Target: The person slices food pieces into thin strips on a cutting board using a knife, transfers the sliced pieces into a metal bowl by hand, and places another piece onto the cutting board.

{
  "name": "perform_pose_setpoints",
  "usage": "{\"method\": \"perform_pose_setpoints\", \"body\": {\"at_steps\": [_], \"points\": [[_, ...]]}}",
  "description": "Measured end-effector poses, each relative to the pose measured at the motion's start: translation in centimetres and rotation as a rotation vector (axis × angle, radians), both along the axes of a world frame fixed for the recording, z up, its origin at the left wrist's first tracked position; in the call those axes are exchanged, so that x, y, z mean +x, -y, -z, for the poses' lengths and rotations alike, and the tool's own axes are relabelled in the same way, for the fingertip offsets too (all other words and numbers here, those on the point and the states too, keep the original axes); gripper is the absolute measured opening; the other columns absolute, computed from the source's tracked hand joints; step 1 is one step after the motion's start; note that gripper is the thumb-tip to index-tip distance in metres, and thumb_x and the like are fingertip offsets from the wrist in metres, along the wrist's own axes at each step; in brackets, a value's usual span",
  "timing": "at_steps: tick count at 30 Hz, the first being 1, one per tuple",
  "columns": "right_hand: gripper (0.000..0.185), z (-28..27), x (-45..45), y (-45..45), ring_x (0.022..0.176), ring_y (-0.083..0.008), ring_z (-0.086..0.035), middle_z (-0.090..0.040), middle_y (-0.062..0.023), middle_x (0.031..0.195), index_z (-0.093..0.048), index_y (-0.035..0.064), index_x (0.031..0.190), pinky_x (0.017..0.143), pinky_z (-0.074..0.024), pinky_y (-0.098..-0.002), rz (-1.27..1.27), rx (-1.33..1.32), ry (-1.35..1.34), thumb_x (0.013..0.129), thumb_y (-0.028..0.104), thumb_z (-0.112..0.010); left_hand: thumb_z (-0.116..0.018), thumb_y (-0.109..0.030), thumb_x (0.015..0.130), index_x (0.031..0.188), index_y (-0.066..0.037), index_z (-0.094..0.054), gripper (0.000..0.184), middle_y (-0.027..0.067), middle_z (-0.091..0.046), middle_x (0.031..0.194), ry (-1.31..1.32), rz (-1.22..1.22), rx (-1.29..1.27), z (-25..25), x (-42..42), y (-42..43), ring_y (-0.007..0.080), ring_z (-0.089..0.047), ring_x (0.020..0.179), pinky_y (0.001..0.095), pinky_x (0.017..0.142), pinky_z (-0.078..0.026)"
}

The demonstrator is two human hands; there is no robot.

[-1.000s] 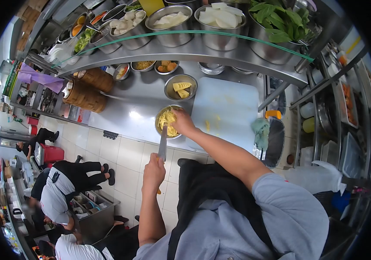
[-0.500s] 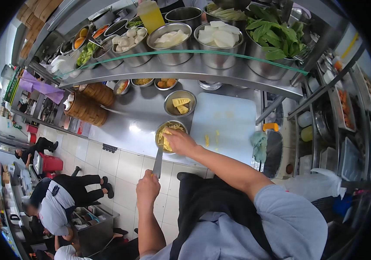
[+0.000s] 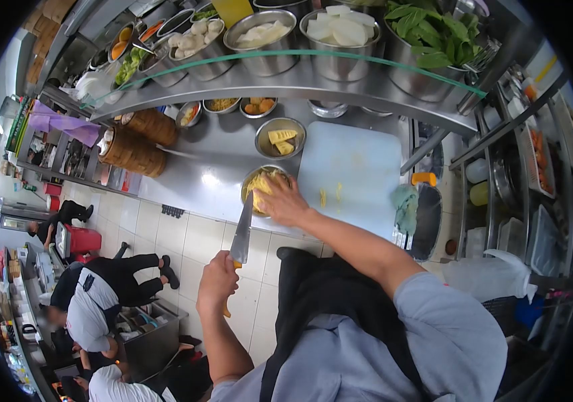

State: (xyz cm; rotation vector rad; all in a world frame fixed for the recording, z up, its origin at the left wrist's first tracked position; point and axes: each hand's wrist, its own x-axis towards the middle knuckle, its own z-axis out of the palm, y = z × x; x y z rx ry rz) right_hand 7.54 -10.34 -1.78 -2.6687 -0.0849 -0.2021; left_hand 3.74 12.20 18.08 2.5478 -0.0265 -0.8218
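Note:
My left hand (image 3: 218, 280) is wrapped round the orange handle of a kitchen knife (image 3: 241, 238). Its blade points away from me, with the tip beside the near side of a steel bowl (image 3: 243, 179). Inside that bowl lie thin yellow shreds (image 3: 257, 182). My right hand (image 3: 283, 202) rests over the bowl with its fingers spread on the shreds, covering part of them. Just behind stands a second steel bowl (image 3: 259, 144) with yellow chunks (image 3: 282, 139) that look like bamboo shoot. To the right, a white cutting board (image 3: 367, 161) carries a few yellow strips (image 3: 322, 197).
Bamboo steamers (image 3: 132, 151) are stacked on the left of the counter (image 3: 199, 181). Above the back edge, a shelf (image 3: 266, 90) holds several steel pots of vegetables. A green cloth (image 3: 404, 206) lies at the board's right edge. Other people (image 3: 92, 308) work at the left.
My right hand's fingers have spread out over the shreds. The knife has drawn back a little toward me, its blade turned more broadside. The view has tilted slightly downward.

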Motion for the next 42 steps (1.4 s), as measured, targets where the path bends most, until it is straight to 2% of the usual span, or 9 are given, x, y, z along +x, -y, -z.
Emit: {"method": "perform_pose_setpoints", "body": {"at_steps": [5,11,19,23,25,29,32,34,42], "points": [[0.042,-1.3,0.8,1.2,0.133,-0.0358,-0.052,-0.050,-0.0149,0.151,-0.060,0.0161,0.141,0.111,-0.0372,-0.0578,0.014,0.214,0.045,0.100,0.024,-0.055,-0.044,-0.025,0.108,0.123,0.003,-0.063,0.037,0.0135,-0.067,0.068,0.041,-0.014,-0.031,-1.8,-1.5,-2.7,0.0205,-0.068,0.053,0.0333,0.048,-0.054],[0.040,-0.2,2.2,0.7,0.104,-0.0352,-0.067,-0.065,-0.0112,0.124,-0.066,0.0133,0.129,0.092,-0.0553,-0.0452,-0.006,0.399,0.201,0.090,0.009,-0.062,-0.045,-0.026,0.108,0.124,0.002,-0.063,0.037,0.0101,-0.064,0.068,0.128,-0.028,-0.122,0.6,-1.1,-3.1,0.0175,-0.065,0.054,0.0323,0.052,-0.053],[0.037,3.5,-4.2,11.1,0.102,-0.0380,-0.062,-0.064,-0.0150,0.109,-0.071,0.0088,0.111,0.092,-0.0532,-0.0447,0.513,0.412,0.165,0.078,-0.004,-0.060,-0.054,-0.020,0.107,0.120,-0.003,-0.064,0.025,0.0058,-0.060,0.065,0.037,0.029,-0.436,6.1,-2.3,-0.8,0.0115,-0.058,0.055,0.0304,0.053,-0.048],[0.040,5.3,-8.1,14.9,0.111,-0.0361,-0.058,-0.061,-0.0145,0.115,-0.069,0.0031,0.112,0.098,-0.0517,-0.0439,0.545,0.210,0.039,0.075,-0.008,-0.060,-0.056,-0.021,0.105,0.117,-0.003,-0.065,0.024,0.0192,-0.070,0.078,0.044,0.147,-0.445,14.7,-4.1,1.6,0.0285,-0.070,0.065,0.0392,0.064,-0.054],[0.039,6.1,-9.3,15.3,0.113,-0.0351,-0.057,-0.060,-0.0141,0.117,-0.069,0.0015,0.112,0.099,-0.0513,-0.0433,0.453,0.150,-0.008,0.076,-0.009,-0.059,-0.053,-0.022,0.107,0.119,-0.002,-0.063,0.026,0.0046,-0.060,0.066,0.176,0.205,-0.518,21.1,-4.4,1.7,0.0112,-0.056,0.052,0.0302,0.050,-0.046],[0.041,5.3,-10.9,13.9,0.112,-0.0363,-0.059,-0.061,-0.0138,0.119,-0.069,0.0007,0.113,0.099,-0.0517,-0.0423,0.294,0.215,-0.077,0.077,-0.012,-0.056,-0.052,-0.022,0.107,0.120,-0.002,-0.063,0.026,0.0035,-0.058,0.065,0.162,0.185,-0.538,25.9,-3.9,3.6,0.0089,-0.055,0.053,0.0289,0.049,-0.046],[0.044,3.9,-12.0,13.5,0.115,-0.0383,-0.060,-0.061,-0.0152,0.120,-0.067,0.0002,0.118,0.100,-0.0515,-0.0445,0.291,0.320,-0.213,0.077,-0.012,-0.056,-0.053,-0.022,0.106,0.120,-0.002,-0.063,0.027,0.0109,-0.065,0.070,0.191,0.240,-0.525,26.4,-3.5,5.5,0.0212,-0.064,0.057,0.0356,0.054,-0.050],[0.051,3.2,-13.3,13.2,0.118,-0.0404,-0.060,-0.060,-0.0182,0.122,-0.062,0.0006,0.127,0.101,-0.0513,-0.0458,0.402,0.378,-0.107,0.077,-0.008,-0.058,-0.055,-0.022,0.103,0.120,-0.002,-0.064,0.028,0.0272,-0.071,0.091,0.251,0.313,-0.454,23.5,-3.4,7.3,0.0484,-0.068,0.086,0.0530,0.075,-0.054],[0.062,3.2,-15.1,11.2,0.105,-0.0363,-0.065,-0.060,-0.0203,0.120,-0.060,0.0019,0.130,0.092,-0.0544,-0.0443,0.648,0.383,-0.142,0.074,0.011,-0.084,-0.056,-0.024,0.103,0.118,-0.004,-0.064,0.026,0.0272,-0.070,0.089,0.198,0.520,-0.392,22.5,-3.0,8.1,0.0493,-0.068,0.088,0.0549,0.075,-0.053]]}}
